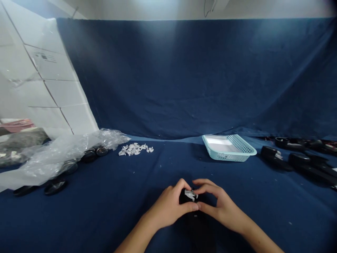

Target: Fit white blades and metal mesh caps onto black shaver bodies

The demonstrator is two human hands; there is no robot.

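Observation:
Both my hands meet over a dark black item low in the middle, which blends into the cloth and seems to run down toward me. A small crumpled white piece sits at its top, between my fingertips. My left hand curls round the black item from the left, thumb and forefinger closed on it. From the right, my right hand has its fingertips at the white piece, its thumb tip close to my left thumb. My fingers hide much of the black item.
White scraps lie in a pile at the back left. A light blue basket stands at the back right. Several black strap-like items lie far right. Clear plastic bags and black round parts are at left.

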